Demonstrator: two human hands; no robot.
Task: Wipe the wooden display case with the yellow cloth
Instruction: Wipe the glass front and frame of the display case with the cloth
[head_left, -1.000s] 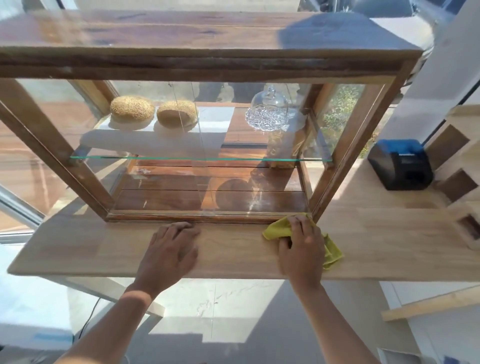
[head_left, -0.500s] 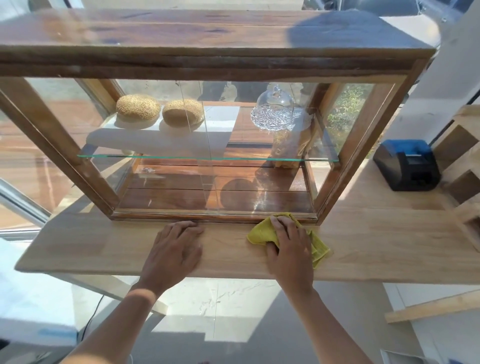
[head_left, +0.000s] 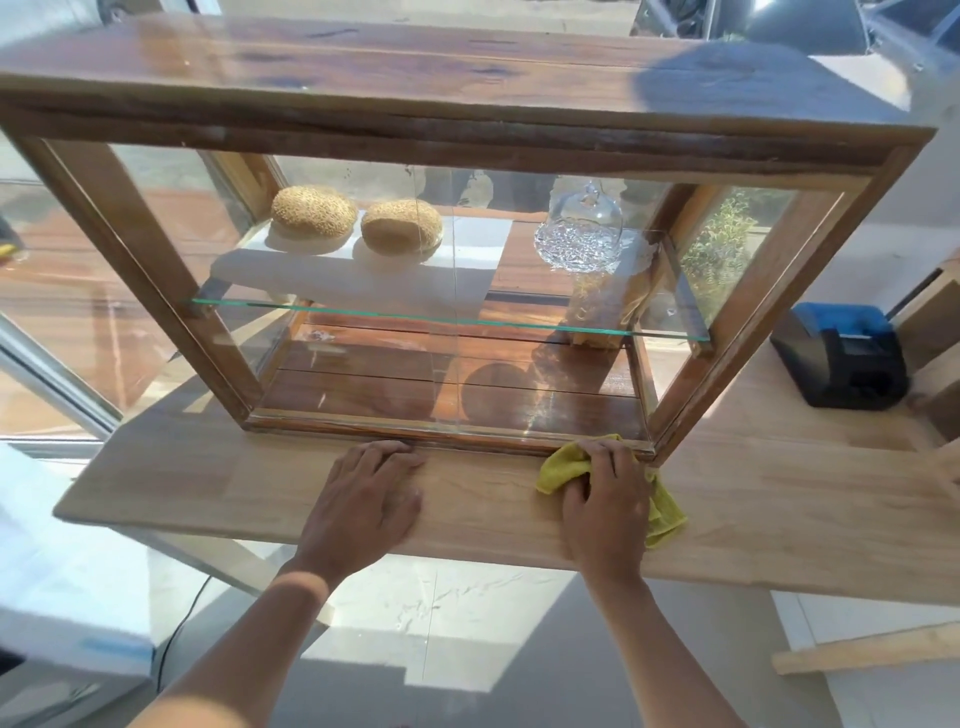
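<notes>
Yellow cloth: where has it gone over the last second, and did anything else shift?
The right hand slid the yellow cloth left along the display case base rail, then back right toward the corner, holding it throughout. The left hand stayed flat on the counter.

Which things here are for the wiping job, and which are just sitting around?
For the job:
yellow cloth
wooden display case
right hand, pressing the cloth
left hand, flat on the counter

Just sitting around:
two seeded buns
glass dome
black-and-blue device

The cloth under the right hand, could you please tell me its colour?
Yellow cloth, clearest in the head view.
</notes>
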